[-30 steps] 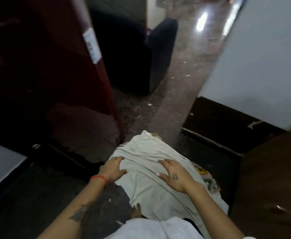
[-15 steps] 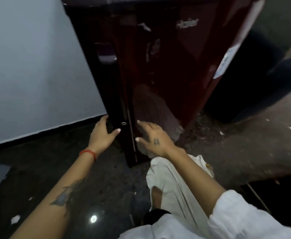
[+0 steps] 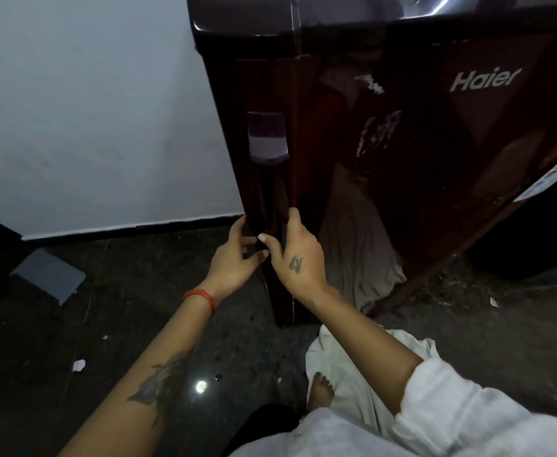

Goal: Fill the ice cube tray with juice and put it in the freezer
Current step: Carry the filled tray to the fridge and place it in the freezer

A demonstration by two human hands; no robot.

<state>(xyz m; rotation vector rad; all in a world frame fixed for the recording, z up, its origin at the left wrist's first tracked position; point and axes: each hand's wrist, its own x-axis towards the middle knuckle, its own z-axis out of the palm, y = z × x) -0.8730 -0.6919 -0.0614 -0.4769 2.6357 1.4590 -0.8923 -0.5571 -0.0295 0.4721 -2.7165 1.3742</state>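
At the fridge's left edge: both hands meet low on the door.
Fridge (image 3: pixel 402 159): dark maroon, shut, "Haier" lettering (image 3: pixel 486 81) in silver upper right of door.
Sticker (image 3: pixel 547 179): right edge of fridge, print unreadable.
Left hand (image 3: pixel 234 262): fingers curl round the door's left edge; orange band on wrist.
Right hand (image 3: pixel 295 255): tattooed back, fingers hooked on the door's vertical handle strip (image 3: pixel 270 199).
Ice cube tray: not visible.
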